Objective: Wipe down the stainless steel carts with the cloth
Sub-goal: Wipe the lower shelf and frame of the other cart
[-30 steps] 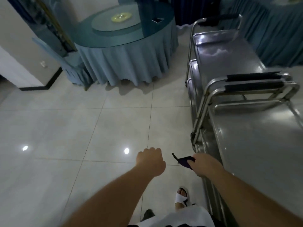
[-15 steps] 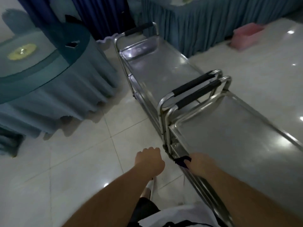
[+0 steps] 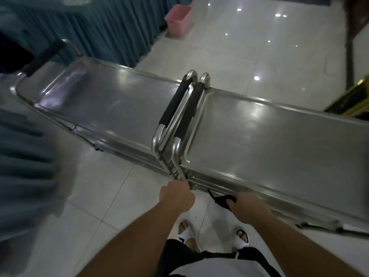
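Observation:
Two stainless steel carts stand end to end across the view, the left cart (image 3: 111, 104) and the right cart (image 3: 269, 140), their black-padded handles (image 3: 183, 108) side by side in the middle. My right hand (image 3: 249, 208) is closed on a dark purple cloth (image 3: 223, 200) at the near edge of the right cart. My left hand (image 3: 176, 194) is a fist right at the handle posts' lower end; whether it grips a post is unclear.
A pink bin (image 3: 179, 21) sits on the tiled floor beyond the carts. Blue-skirted tables stand at the back left (image 3: 99, 27) and at the near left (image 3: 26, 166). A gold-trimmed stand (image 3: 351, 98) is at the right edge. My sandalled feet (image 3: 187, 234) are below.
My view has swung to the right, so the carts now lie across the frame. Both hands have moved up to the carts' near edge, the right one still holding the cloth.

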Demonstrator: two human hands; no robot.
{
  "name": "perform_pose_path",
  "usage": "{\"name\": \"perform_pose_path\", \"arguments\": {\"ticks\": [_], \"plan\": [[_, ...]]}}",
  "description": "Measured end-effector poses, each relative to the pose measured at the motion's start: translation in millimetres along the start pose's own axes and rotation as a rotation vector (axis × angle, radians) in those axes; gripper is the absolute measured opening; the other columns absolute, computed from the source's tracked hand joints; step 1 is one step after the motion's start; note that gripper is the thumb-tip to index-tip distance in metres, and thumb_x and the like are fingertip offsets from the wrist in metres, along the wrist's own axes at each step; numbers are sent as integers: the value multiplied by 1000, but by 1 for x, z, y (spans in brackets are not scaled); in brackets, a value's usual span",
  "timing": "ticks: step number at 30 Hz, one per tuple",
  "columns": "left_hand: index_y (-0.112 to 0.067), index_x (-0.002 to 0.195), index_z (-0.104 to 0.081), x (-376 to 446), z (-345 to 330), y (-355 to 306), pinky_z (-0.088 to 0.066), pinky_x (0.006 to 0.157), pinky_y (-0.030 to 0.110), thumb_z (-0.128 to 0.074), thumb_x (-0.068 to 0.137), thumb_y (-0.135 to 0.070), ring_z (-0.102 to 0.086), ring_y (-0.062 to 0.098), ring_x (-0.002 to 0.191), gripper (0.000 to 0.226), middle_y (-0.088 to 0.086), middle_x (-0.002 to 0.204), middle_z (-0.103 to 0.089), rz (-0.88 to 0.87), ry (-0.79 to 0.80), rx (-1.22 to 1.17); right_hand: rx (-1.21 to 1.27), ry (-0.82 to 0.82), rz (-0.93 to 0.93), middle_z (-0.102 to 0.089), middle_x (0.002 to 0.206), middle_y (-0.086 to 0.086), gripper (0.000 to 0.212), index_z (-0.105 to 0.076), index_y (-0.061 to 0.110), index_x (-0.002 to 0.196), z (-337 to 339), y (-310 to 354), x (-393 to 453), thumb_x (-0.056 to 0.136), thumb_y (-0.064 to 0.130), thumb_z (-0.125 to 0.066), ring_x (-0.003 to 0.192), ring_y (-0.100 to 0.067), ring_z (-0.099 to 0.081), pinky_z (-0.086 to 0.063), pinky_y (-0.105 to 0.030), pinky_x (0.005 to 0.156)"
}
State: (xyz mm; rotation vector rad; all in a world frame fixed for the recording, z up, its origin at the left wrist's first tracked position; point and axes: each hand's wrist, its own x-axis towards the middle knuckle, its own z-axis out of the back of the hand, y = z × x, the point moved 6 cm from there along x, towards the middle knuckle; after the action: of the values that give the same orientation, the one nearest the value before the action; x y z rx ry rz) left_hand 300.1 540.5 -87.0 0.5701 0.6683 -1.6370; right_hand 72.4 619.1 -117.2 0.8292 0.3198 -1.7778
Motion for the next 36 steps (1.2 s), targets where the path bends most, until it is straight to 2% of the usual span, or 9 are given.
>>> {"name": "perform_pose_path", "arguments": {"ticks": [2,4,6,11,18,22,26,32,36], "plan": [[-21,148,-53,3,-1,-7,-44,110,42,-46,102,-32,-54,28,132,47,6,149,-56,-25,11,1,49,-14,-56,-67,87,3,37,-68,24,103,-11,-11,-12,105,52,-43,77,-15,-65,-56,-32,72],[-20,145,-56,3,-3,-19,-47,108,42,-47,102,-32,-57,28,128,45,6,145,-59,-50,12,9,63,-24,-89,-64,84,5,36,-65,25,100,-20,-23,-22,106,52,-43,73,-12,-61,-49,-30,64],[-20,143,-56,0,-8,-32,-48,105,42,-47,102,-33,-58,28,125,45,6,142,-61,-70,9,24,82,-39,-120,-62,83,6,36,-64,26,98,-28,-35,-30,105,54,-42,74,-13,-60,-45,-31,63],[-22,147,-54,-14,-35,-49,-47,106,43,-48,102,-39,-57,28,128,48,5,146,-57,-93,15,0,140,-54,-139,-64,88,5,37,-64,28,101,-43,-57,-45,102,57,-41,81,-18,-64,-58,-37,81],[-22,148,-52,-26,-85,-30,-45,108,39,-47,102,-40,-54,28,134,50,4,152,-54,-60,92,14,182,-32,-175,-64,85,4,37,-64,28,98,-76,-72,-60,102,58,-41,78,-17,-64,-59,-38,78],[-22,148,-52,-20,-100,-13,-46,107,38,-46,103,-38,-55,27,132,49,4,151,-54,-79,120,41,202,-22,-240,-64,82,5,35,-62,29,94,-104,-77,-63,102,57,-42,74,-15,-63,-52,-31,66],[-21,146,-53,2,-108,15,-47,106,39,-48,101,-37,-56,28,129,48,5,149,-55,-99,140,33,264,11,-314,-64,80,5,37,-56,28,81,-137,-68,-58,99,57,-40,74,-16,-63,-52,-33,67],[-21,142,-54,53,-119,63,-51,98,40,-48,100,-39,-60,28,119,46,5,141,-59,-104,130,-12,426,42,-335,-65,73,0,42,-59,22,78,-187,-19,-26,101,52,-42,70,-16,-64,-44,-31,57],[-22,138,-55,90,-132,89,-49,90,38,-48,98,-40,-57,25,108,44,5,136,-61,-79,86,-33,505,25,-304,-67,70,-1,42,-62,21,80,-204,14,13,102,51,-43,65,-16,-65,-46,-31,57]]}}
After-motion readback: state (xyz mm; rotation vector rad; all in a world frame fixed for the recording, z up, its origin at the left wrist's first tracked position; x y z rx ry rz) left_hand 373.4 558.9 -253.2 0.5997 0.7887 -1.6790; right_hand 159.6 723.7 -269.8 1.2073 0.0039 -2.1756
